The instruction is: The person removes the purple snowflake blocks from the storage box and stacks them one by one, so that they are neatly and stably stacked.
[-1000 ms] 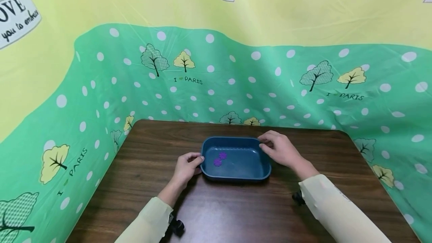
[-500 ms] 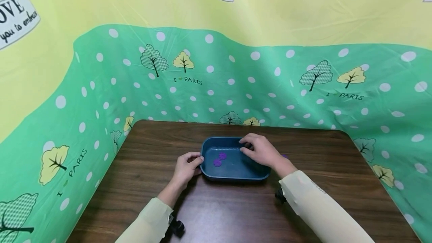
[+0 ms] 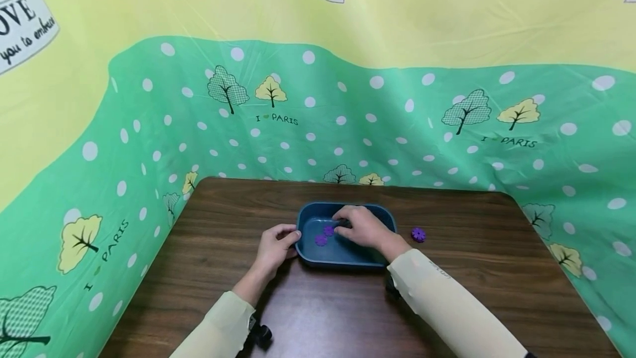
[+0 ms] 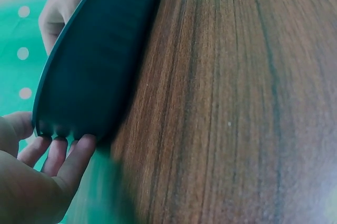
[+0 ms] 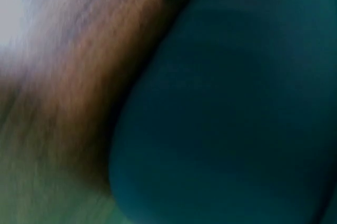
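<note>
A dark blue rectangular tray (image 3: 338, 263) lies on the table. My left hand (image 3: 275, 245) grips its left end, and the left wrist view has the thumb at the rim and the fingers against the outer wall (image 4: 100, 60). Reaching over the right side, my right hand (image 3: 367, 228) is inside the tray, its thumb and fingers apart. Just left of those fingertips, two flat purple flower-shaped pieces lie on the tray floor, one nearer (image 3: 321, 240) and one farther (image 3: 329, 231). The right wrist view is blurred and filled by the tray's outer wall (image 5: 221, 103); the right hand is hidden there.
Another purple flower-shaped piece (image 3: 418, 234) lies on the brown wooden table (image 3: 477, 236), right of the tray. A green and yellow printed cloth (image 3: 387, 115) hangs behind the table and along its sides.
My right hand has moved left from the tray's far right corner to beside the purple pieces. The piece on the table, hidden behind that arm before, now shows. The left hand keeps its hold.
</note>
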A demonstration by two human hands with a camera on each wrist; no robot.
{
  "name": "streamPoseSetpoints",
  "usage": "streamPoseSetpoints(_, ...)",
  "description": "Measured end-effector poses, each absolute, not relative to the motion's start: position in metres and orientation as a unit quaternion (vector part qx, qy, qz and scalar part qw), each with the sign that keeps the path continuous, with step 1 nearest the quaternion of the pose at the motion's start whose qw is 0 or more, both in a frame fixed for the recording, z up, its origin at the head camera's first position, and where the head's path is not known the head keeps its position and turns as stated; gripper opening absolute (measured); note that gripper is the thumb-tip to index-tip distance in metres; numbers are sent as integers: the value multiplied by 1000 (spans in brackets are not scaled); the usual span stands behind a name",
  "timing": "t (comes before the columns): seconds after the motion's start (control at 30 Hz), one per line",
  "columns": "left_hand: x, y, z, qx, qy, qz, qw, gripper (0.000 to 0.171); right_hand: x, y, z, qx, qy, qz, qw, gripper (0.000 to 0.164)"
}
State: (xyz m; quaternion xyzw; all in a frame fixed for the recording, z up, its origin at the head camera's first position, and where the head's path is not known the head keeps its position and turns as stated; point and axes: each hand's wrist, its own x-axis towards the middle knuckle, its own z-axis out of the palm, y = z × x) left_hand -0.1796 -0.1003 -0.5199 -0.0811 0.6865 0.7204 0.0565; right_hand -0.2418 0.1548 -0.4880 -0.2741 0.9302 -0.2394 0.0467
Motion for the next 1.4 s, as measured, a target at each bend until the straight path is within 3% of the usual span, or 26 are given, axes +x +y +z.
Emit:
streamPoseSetpoints(0.53, -183, -99, -518, -73, 695, 712, 62, 32, -240, 143, -501, -268, 945, -177, 65, 27)
streamPoseSetpoints(1.03, -180, -101, -520, -77, 696, 711, 62, 35, -238, 135, -505, -298, 947, -113, 31, 18)
streamPoseSetpoints(1.4, -181, -100, -524, -83, 696, 710, 68, 35, -238, 132, -503, -293, 949, -112, 40, 10)
